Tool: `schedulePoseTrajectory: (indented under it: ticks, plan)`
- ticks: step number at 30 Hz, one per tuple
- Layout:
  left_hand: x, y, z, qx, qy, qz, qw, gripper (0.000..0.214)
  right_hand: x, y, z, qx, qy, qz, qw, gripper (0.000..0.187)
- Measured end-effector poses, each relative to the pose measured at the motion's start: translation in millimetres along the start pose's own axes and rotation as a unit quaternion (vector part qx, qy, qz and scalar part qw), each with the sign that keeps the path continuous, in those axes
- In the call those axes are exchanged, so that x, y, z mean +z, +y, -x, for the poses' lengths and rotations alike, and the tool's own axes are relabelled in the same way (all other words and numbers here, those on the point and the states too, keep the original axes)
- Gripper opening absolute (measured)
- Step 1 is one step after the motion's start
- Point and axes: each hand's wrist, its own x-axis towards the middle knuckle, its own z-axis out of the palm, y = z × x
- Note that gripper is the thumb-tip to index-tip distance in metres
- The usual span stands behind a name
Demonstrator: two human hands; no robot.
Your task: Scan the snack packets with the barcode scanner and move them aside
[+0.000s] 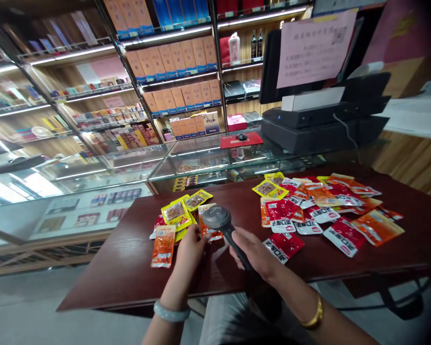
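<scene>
My right hand (253, 251) is wrapped round the handle of a dark grey barcode scanner (217, 218), its head pointing left and away from me. Just under the scanner head is an orange snack packet (214, 235), partly covered by it. My left hand (191, 250) pinches that packet at its near left edge; the fingertips are partly hidden. To the left lie several yellow snack packets (175, 211) on top of red ones, with another orange packet (163, 246) closest to me.
Red, orange and yellow packets (309, 201) are heaped on the right of the dark red wooden table (118, 261). Behind stand a glass display counter (158, 165), a mouse on a red mat (230, 140), and a checkout terminal (323, 120) with a pink notice. Stocked shelves line the wall.
</scene>
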Motion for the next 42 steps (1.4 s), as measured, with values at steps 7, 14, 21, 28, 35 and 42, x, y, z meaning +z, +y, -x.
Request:
schedulePoseTrajectory:
  ticks: [7, 14, 21, 28, 35, 42]
  plan:
    - [-33.8, -22.0, -30.3, -0.076, 0.070, -0.157, 0.982, 0.033, -5.1, 0.7, 1.3, -0.006, 0.006, 0.012, 1.000, 0.053]
    - [-37.7, -19.1, -38.3, -0.078, 0.052, -0.276, 0.956, 0.059, -28.6, -4.8, 13.8, -0.017, 0.029, 0.012, 0.999, 0.047]
    - [-6.9, 36.3, -16.0, 0.086, 0.083, -0.325, 0.938, 0.050, -55.6, -8.1, 38.2, -0.032, 0.067, -0.011, 0.997, 0.054]
    - [92.5, 136.4, 17.5, 0.224, -0.082, -0.237, 0.942, 0.026, -88.8, -8.2, 69.9, -0.024, 0.166, -0.042, 0.985, 0.061]
    - [147.3, 180.6, 27.5, 0.218, -0.087, -0.291, 0.927, 0.041, -119.9, -10.9, 99.7, -0.026, 0.248, -0.077, 0.965, 0.054]
    - [144.0, 168.8, 12.9, 0.150, -0.144, -0.180, 0.962, 0.032, -125.7, -13.2, 105.0, -0.035, 0.269, -0.085, 0.959, 0.053]
